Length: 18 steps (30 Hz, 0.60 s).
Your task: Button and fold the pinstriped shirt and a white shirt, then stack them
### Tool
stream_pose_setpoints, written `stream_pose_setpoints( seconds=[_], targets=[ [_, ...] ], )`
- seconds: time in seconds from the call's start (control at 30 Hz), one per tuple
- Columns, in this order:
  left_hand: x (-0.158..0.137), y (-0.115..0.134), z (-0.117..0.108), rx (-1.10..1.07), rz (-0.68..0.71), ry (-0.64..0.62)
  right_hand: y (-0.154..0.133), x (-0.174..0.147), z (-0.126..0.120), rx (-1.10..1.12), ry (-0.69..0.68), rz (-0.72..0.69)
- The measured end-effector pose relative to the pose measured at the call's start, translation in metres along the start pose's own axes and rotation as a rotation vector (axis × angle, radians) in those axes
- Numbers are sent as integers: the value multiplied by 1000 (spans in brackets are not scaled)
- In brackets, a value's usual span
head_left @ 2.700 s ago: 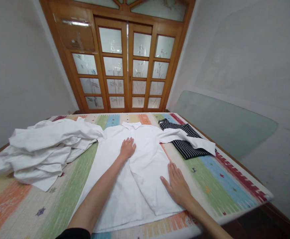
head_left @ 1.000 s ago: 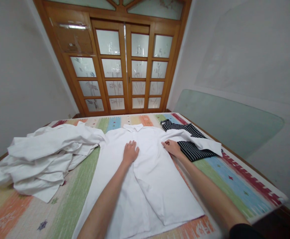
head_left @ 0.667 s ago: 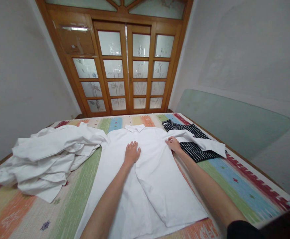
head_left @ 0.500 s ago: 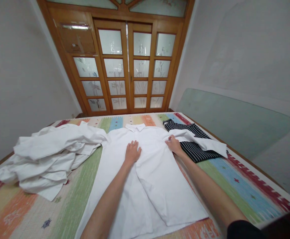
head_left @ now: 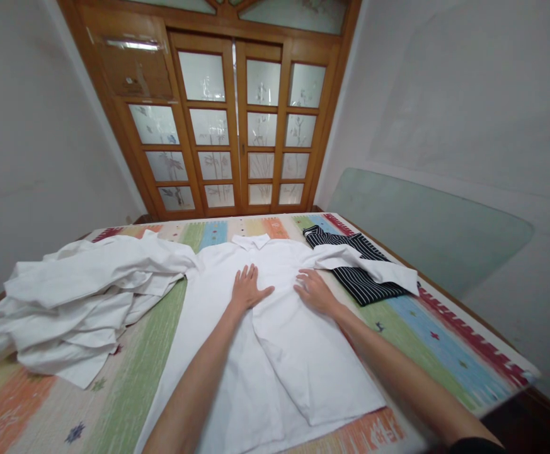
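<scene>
A white shirt point(head_left: 269, 340) lies spread out with its collar at the far end, one sleeve stretched to the right and the front edges slightly parted lower down. My left hand point(head_left: 247, 289) rests flat on its chest, fingers spread and thumb pointing right. On the right side of the chest lies my right hand point(head_left: 315, 290), fingers apart and a little bent, with nothing gripped. The shirt's left sleeve end is hard to tell from the white cloth heap beside it.
A heap of crumpled white clothes point(head_left: 80, 296) lies on the left of the striped, multicoloured bedspread point(head_left: 147, 353). Folded black-and-white striped clothing point(head_left: 364, 287) sits at right, partly under the shirt sleeve. Beyond the bed stand wooden glazed doors point(head_left: 241, 126); walls flank both sides.
My right hand has let go of the cloth near the right armpit and moved left onto the chest, its fingers opening. The left hand's fingers and thumb have spread. The view has shifted slightly.
</scene>
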<state>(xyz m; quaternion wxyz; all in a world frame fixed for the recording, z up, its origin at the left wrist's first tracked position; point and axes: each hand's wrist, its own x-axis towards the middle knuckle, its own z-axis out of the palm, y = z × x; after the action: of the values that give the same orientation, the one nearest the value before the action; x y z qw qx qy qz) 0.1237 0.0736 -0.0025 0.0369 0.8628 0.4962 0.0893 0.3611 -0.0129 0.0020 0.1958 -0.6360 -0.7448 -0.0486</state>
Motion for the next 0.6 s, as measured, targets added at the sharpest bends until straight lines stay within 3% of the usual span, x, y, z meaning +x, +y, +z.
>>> stream_pose_setpoints(
  seconds=[0.2, 0.5, 0.6],
  targets=[
    [2, 2, -4, 22, -41, -48, -6, -48, 14, -75, -127, 3],
    [13, -17, -7, 43, -78, -86, 7, -115, -13, -147, -150, -82],
    [15, -31, -9, 50, -116, -78, 11, -133, -20, -161, -153, -50]
  ],
)
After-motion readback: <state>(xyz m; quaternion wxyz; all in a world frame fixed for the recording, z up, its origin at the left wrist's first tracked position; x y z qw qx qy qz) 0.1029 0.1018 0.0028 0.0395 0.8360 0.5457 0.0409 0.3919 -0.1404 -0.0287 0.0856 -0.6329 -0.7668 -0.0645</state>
